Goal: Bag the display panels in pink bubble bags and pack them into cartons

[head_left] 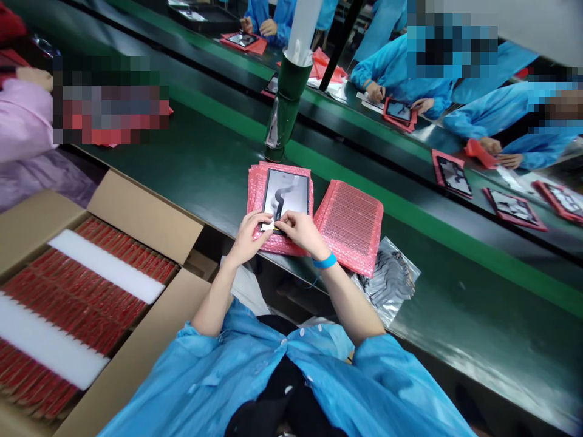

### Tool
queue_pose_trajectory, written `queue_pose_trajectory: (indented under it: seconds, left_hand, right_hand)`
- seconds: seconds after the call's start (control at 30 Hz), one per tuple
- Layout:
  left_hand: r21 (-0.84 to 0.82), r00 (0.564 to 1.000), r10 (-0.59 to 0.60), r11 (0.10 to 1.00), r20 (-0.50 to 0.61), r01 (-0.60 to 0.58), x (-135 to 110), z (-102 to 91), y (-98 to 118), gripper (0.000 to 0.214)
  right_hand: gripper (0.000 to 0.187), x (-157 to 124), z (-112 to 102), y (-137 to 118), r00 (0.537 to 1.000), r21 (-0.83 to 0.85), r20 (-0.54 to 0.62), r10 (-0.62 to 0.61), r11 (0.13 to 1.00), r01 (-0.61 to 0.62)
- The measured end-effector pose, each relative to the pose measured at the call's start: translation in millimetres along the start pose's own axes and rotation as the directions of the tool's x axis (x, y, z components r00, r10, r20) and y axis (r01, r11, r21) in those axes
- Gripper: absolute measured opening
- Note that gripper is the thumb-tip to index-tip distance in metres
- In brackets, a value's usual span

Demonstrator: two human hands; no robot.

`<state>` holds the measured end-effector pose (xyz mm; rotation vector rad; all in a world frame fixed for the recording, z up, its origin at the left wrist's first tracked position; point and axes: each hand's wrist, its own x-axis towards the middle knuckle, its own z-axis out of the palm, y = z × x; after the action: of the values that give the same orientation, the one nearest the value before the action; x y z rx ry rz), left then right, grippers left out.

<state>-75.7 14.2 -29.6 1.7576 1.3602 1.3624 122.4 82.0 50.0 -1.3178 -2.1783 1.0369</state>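
A dark rectangular panel (286,193) with a grey curved pattern lies on a stack of pink bubble-wrap bags (255,188) at the bench's near edge. My left hand (249,235) holds the panel's near left corner, fingers curled. My right hand (301,230), a blue band on its wrist, pinches something small at the panel's near edge; I cannot make it out. A second stack of pink bubble-wrap bags (351,223) lies just right of the panel.
An open cardboard box (136,212) at my left holds rows of red-wrapped items with white foam strips. A pile of clear plastic bags (387,280) lies right of my arm. A green post (285,103) stands behind the panel. Across the conveyor, people in blue coats handle similar panels.
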Motion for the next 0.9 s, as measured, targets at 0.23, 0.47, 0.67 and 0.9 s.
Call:
queue_pose_trajectory:
  seconds: [0.23, 0.47, 0.67, 0.9]
  left_hand:
    - [0.045, 0.998, 0.040, 0.998, 0.044, -0.042, 2, -4.1, 2, 0.028]
    - [0.149, 0.961, 0.013, 0.987, 0.276, -0.056, 14, -18.2, 7, 0.045]
    - [0.124, 0.966, 0.000, 0.992, 0.259, -0.034, 15, -18.3, 2, 0.040]
    - [0.133, 0.964, 0.075, 0.985, 0.257, -0.112, 11, -13.6, 1, 0.039]
  right_hand:
    - [0.020, 4, 0, 3, 0.999, -0.071, -0.016, 0.037, 0.997, -0.038]
    - [0.021, -5, 2, 4, 0.995, -0.187, -0.097, 0.004, 0.982, -0.022]
    - [0.031, -51, 24, 18, 0.901, -0.434, -0.204, -0.382, 0.860, 0.267]
    - [0.040, -64, 38, 30, 0.895, -0.573, -0.142, -0.422, 0.773, 0.274]
